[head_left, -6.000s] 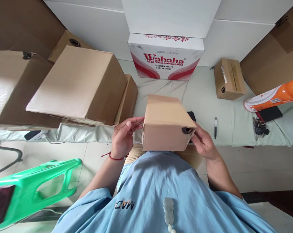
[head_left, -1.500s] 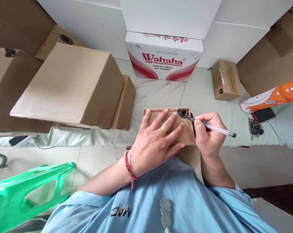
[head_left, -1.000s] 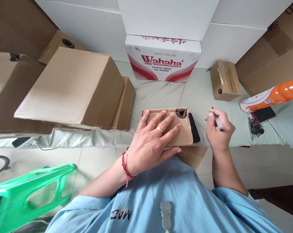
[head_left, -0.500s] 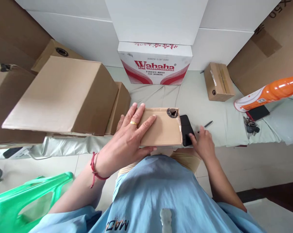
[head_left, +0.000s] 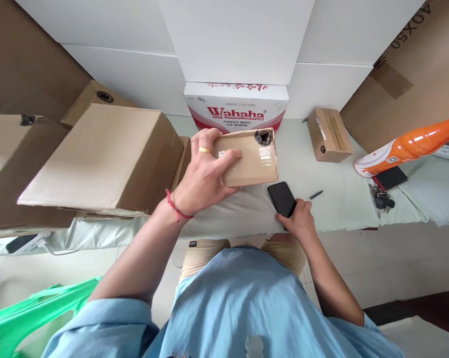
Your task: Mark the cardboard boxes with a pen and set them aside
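A small brown cardboard box (head_left: 252, 161) with a dark-edged hole in one corner is gripped by my left hand (head_left: 205, 169). The fingers lie over its left end, and the box hangs in front of the white Wahaha water carton (head_left: 235, 107). My right hand (head_left: 299, 219) closes around the near end of a black smartphone (head_left: 282, 197), thumb on one side and fingers on the other. The phone is at the table's front, and whether it touches the cloth I cannot tell. A dark pen (head_left: 316, 195) lies just right of that hand.
Stacked cardboard boxes (head_left: 94, 154) fill the left side. At the right are a small taped box (head_left: 329, 134), an orange bottle (head_left: 411, 149), a dark wallet-like item (head_left: 392, 178) and keys (head_left: 381, 199). A green plastic stool (head_left: 41, 303) stands at lower left.
My left hand has lifted the small box off the table and moved it away from me. My right hand has shifted left and taken hold of the phone. The view has tilted slightly.
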Available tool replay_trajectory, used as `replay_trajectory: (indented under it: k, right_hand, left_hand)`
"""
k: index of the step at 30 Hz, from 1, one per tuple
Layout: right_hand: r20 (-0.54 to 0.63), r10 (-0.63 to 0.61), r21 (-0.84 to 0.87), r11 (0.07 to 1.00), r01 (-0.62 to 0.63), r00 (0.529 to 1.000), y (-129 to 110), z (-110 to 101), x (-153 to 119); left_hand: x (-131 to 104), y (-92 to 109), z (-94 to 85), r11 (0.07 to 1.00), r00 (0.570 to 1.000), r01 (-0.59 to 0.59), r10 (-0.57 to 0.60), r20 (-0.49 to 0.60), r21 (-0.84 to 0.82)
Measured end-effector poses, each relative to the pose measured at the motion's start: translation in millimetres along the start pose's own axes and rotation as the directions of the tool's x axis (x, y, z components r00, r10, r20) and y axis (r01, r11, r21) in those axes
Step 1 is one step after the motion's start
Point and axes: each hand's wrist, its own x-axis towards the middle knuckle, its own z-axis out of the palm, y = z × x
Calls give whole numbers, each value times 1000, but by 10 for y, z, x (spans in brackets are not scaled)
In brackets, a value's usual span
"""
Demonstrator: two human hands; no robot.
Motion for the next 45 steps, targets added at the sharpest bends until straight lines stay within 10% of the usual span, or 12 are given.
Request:
replay_trajectory:
  k: [4,8,13,17,24,32,40,42,45]
  right_hand:
    - [39,33,147,988,-38,999,65,-133,48]
    - [-213,21,380,923,63,977,103,-307,5]
    - [-654,-152,318,834,451,741,-260,-597,-248]
    - [-766,-231,246,757,605,600,-714,-689,-376]
    - [-715,-225,313,743,591,662,-983,-611,-369]
    - [-758,-217,270,753,599,615,-760,-602,-284]
    - [-700,-66,376,813,445,711,-107,-304,-133]
    - [-654,-30,421,816,396,756,25,-208,-122]
    - [-594,-10,469,808,356,804,140,-65,-93]
  left_hand:
    - [123,-153,271,999,999,-39,39,13,31]
    - [90,-164,360,1000,1000,-7,7,4,24]
    - [63,-134,345,1000,1000,11,-11,0,18]
    - [56,-107,354,998,1000,-10,10,-6,59]
    - [4,-56,318,994,1000,-2,0,13,105]
    - [-220,48,249,983,996,80,-72,-51,165]
    - [-1406,136,153,991,971,115,-126,-205,-64]
    - [-1806,198,160,923,917,311,-354,-182,-228]
    - [-2317,301,197,753,728,578,-650,-218,-314]
